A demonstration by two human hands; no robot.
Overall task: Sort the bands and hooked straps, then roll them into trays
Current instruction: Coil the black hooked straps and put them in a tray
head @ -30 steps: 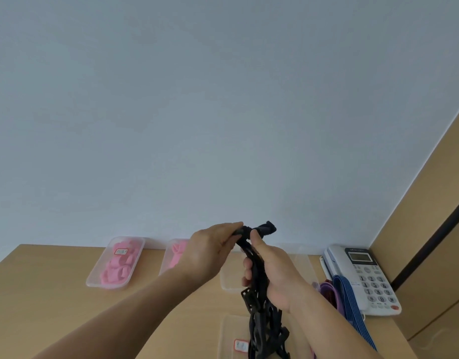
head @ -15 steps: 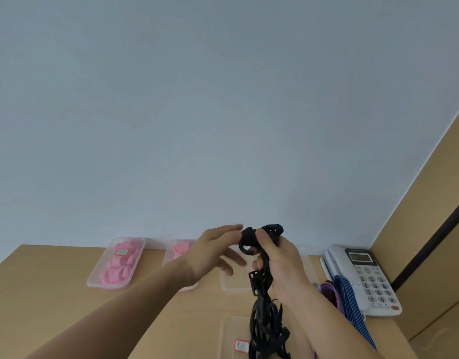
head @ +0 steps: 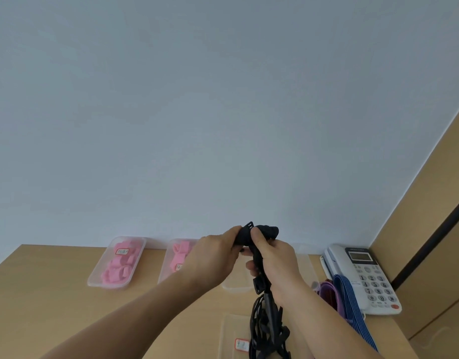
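Black hooked strap is held up above the surface, rolled end pinched by the left hand, tail gripped by the right hand; rolling judged underway, further winding needed before near tray.

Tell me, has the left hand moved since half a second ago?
Yes: the left hand stays before the clear plastic tray of pink bands, but its fingers closed onto the rolled black hooked strap.
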